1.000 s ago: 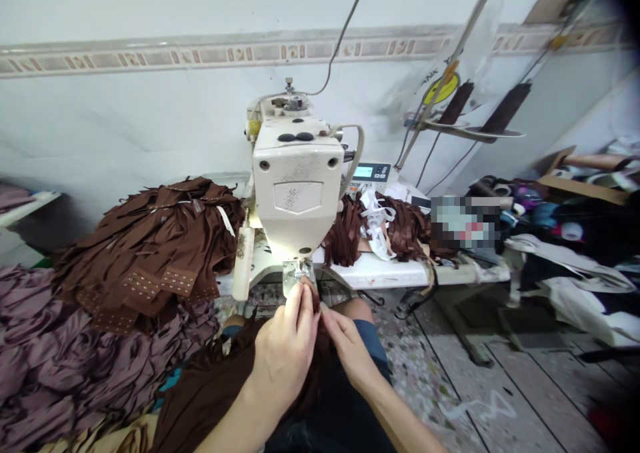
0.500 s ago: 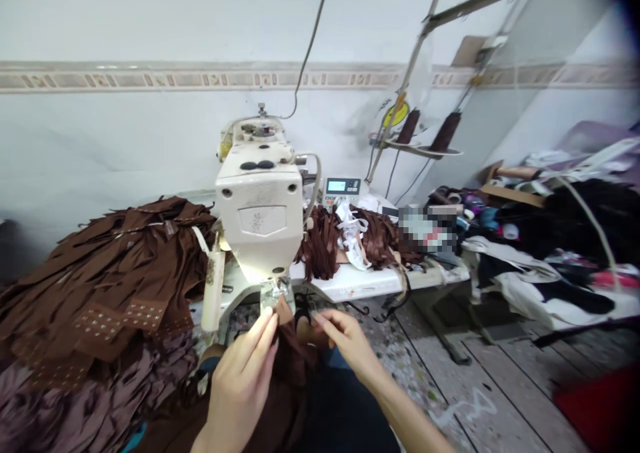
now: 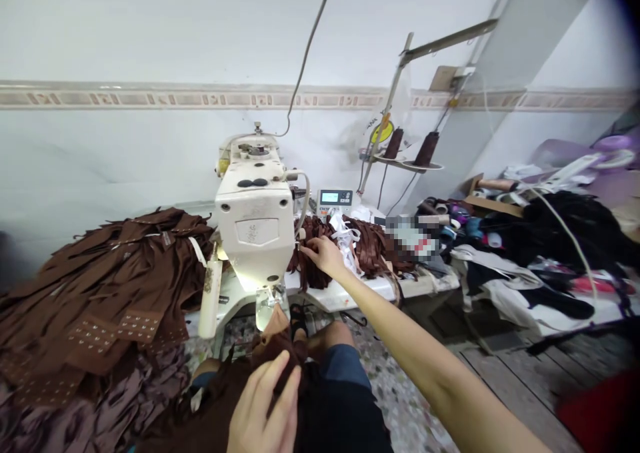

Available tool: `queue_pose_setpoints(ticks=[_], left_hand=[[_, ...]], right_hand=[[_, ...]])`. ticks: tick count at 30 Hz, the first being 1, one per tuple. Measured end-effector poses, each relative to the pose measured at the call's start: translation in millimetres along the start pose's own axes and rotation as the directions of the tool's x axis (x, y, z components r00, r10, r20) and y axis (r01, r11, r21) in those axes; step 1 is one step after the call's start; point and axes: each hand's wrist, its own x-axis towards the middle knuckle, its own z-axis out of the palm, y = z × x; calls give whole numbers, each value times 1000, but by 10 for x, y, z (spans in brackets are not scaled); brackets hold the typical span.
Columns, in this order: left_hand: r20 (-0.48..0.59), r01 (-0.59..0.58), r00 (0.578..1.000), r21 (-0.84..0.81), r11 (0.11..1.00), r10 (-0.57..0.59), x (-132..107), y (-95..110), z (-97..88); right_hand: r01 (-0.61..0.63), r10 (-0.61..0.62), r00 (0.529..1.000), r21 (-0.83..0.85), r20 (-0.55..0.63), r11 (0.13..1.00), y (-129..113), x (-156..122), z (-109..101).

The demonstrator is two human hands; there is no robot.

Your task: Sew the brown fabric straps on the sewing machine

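Observation:
A cream sewing machine point(image 3: 256, 228) stands on a white table point(image 3: 350, 293). My left hand point(image 3: 267, 410) lies low in front of it, fingers curled on a piece of brown fabric point(image 3: 273, 346) that runs up to the presser foot. My right hand point(image 3: 324, 254) is stretched out to a heap of brown straps point(image 3: 367, 243) to the right of the machine head, fingers resting on the straps.
A big pile of brown garment pieces point(image 3: 110, 286) lies left of the machine, with mauve fabric point(image 3: 100, 406) below it. A control panel point(image 3: 335, 198) and thread cones point(image 3: 427, 148) stand behind. Dark clothing and clutter point(image 3: 550, 240) fill the right side.
My right hand left the fabric at the presser foot and reached up to the strap heap. My left hand slid down, still on the brown fabric. The view shifted right.

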Motion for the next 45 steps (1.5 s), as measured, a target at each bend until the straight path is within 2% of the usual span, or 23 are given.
queue_pose_setpoints(ticks=[4, 7, 10, 13, 15, 17, 21, 24, 27, 30, 32, 33, 35, 37, 38, 39, 40, 41, 42, 43, 44, 45], left_hand=[[60, 2, 998, -28, 1000, 0, -153, 59, 37], [71, 25, 997, -25, 999, -24, -256, 48, 32], [81, 32, 996, -40, 999, -29, -303, 11, 13], [73, 48, 997, -137, 989, -38, -265, 3, -6], [59, 87, 995, -218, 972, -76, -195, 47, -3], [62, 139, 990, -287, 948, -126, -96, 140, 21], [57, 204, 979, -367, 908, -197, 124, 381, 116], [4, 248, 965, -355, 901, -264, 216, 475, 157], [-98, 294, 940, -255, 921, -327, 207, 436, 143], [-157, 332, 922, -145, 932, -353, 165, 338, 152], [-127, 418, 891, -143, 897, -435, 163, 296, 200], [-90, 479, 862, -177, 860, -499, 173, 288, 232], [30, 595, 784, -320, 738, -620, 213, 289, 283], [171, 664, 709, -490, 565, -684, 260, 286, 279], [217, 675, 685, -548, 494, -696, 280, 273, 247], [224, 675, 675, -572, 465, -703, 295, 248, 196], [194, 670, 679, -558, 489, -708, 305, 209, 127], [130, 651, 705, -508, 564, -697, 312, 158, 47], [47, 609, 756, -416, 676, -652, 317, 98, -36], [-11, 534, 826, -301, 790, -563, 324, 32, -116], [-19, 423, 901, -194, 885, -434, 336, -33, -185], [27, 298, 955, -108, 948, -297, 352, -93, -239]], right_hand=[[-12, 12, 1000, -6, -10, 1000, -61, 82, 148], [13, -10, 999, 76, -39, 997, -109, 32, 122], [34, -24, 998, 208, -52, 978, -180, -111, -48], [21, -19, 1000, 318, -10, 948, -279, -406, -310], [-10, -12, 998, 372, 57, 928, -364, -698, -484], [-102, 18, 980, 424, 199, 900, -462, -1036, -624], [-74, -15, 956, 289, 293, 955, -614, -1658, -761], [-16, -37, 934, 145, 354, 989, -598, -1975, -772], [-21, 10, 926, 25, 378, 999, -502, -2167, -750], [0, 13, 886, -28, 463, 1000, -466, -2245, -698], [42, -31, 857, -9, 515, 999, -507, -2236, -639], [51, -50, 853, 13, 519, 999, -538, -2219, -603], [28, -57, 861, 65, 506, 997, -597, -2177, -524], [-18, -36, 873, 106, 486, 994, -621, -2146, -454], [-26, -32, 876, 113, 481, 993, -614, -2140, -428], [-20, -35, 878, 110, 478, 994, -595, -2141, -410], [-2, -46, 878, 99, 476, 995, -566, -2149, -397], [23, -60, 874, 84, 483, 996, -533, -2163, -389], [46, -73, 865, 67, 497, 997, -497, -2185, -381], [61, -77, 856, 49, 511, 997, -465, -2211, -371], [65, -73, 846, 32, 528, 997, -440, -2243, -355], [62, -61, 835, 17, 547, 998, -423, -2278, -334]])
